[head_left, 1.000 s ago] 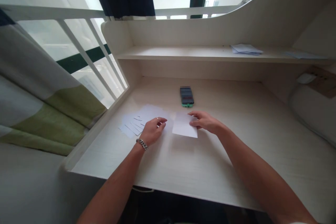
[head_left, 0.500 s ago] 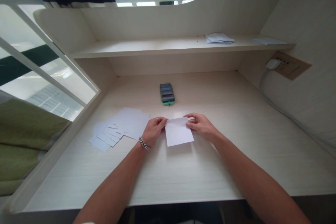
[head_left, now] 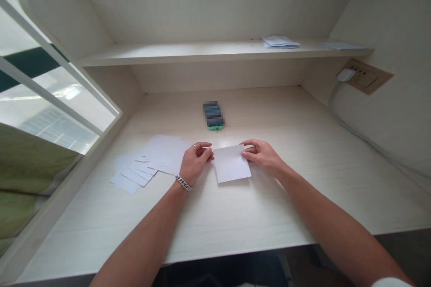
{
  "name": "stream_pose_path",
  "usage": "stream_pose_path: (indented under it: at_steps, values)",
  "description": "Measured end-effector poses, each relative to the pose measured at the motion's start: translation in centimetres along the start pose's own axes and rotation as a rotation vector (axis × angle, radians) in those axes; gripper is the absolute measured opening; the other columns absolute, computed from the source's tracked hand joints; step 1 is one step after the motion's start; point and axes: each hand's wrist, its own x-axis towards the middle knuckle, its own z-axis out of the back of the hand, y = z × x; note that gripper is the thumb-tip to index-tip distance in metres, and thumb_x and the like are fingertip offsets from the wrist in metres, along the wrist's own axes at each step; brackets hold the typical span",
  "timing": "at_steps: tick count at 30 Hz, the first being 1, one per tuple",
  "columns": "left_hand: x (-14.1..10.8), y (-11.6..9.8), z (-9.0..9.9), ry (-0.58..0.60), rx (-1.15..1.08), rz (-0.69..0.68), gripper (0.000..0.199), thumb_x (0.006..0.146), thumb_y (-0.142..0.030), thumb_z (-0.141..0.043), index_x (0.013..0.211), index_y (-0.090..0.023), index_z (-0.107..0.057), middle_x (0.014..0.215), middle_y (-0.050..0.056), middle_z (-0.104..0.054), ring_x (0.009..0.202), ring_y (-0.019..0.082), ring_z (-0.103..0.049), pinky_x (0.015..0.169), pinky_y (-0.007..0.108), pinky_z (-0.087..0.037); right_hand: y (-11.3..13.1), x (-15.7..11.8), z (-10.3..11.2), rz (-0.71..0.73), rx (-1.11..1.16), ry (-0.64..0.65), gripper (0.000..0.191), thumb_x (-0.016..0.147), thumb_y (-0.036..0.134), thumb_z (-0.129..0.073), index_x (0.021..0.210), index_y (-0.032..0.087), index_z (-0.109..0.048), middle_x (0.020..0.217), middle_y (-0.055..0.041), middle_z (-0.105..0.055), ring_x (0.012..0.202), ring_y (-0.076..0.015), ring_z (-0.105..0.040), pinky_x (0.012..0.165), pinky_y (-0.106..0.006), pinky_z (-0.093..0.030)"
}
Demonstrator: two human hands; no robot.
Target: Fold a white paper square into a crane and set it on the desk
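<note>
A square sheet of white paper is held a little above the desk, tilted slightly. My right hand pinches its upper right corner between thumb and fingers. Just off the left edge of the sheet is my left hand, its fingers loosely curled and the index finger apart from the thumb; it appears to hold nothing. A ring and a chain bracelet are on that hand and wrist. To its left, several white paper pieces lie overlapping on the desk.
A blurred-out phone with a green edge lies behind the sheet on the pale desk. Folded papers rest on the shelf. A cable runs from the wall socket at right. A green cloth hangs at left.
My left hand has come off the sheet's left edge, and its index finger has lifted. The sheet stays in my right hand, shifted slightly right. The camera view has moved a little.
</note>
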Motion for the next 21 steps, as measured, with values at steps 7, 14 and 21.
stream_pose_path:
  at_steps: [7,14,21]
  values:
    - [-0.5,-0.3,0.3,0.081,0.013,0.024,0.037,0.071,-0.027,-0.075,0.102,-0.013,-0.063,0.072,0.001,-0.069,0.066,0.013,-0.065,0.067,0.027,-0.056,0.3,-0.2,-0.7,-0.081,0.143,-0.005,0.035,0.069,0.023,-0.074,0.101,0.017,-0.061,0.073,-0.0019,-0.073,0.069,-0.0156,-0.068,0.071,-0.029,-0.055]
    - [-0.8,-0.2,0.4,0.075,0.018,0.04,0.036,0.072,-0.024,-0.073,0.104,-0.015,-0.061,0.072,-0.001,-0.068,0.069,0.012,-0.064,0.068,0.027,-0.056,-0.2,0.0,-0.7,-0.081,0.116,0.01,0.038,0.067,0.023,-0.074,0.102,0.017,-0.061,0.072,-0.0006,-0.071,0.066,-0.014,-0.065,0.063,-0.026,-0.051]
    - [-1.1,-0.5,0.3,0.095,0.035,0.063,0.036,0.072,-0.022,-0.071,0.105,-0.015,-0.061,0.075,-0.001,-0.069,0.072,0.013,-0.066,0.071,0.028,-0.058,-0.6,0.2,-0.5,-0.087,0.119,-0.019,0.039,0.066,0.022,-0.073,0.102,0.018,-0.06,0.074,-0.0022,-0.072,0.068,-0.0168,-0.067,0.066,-0.03,-0.053]
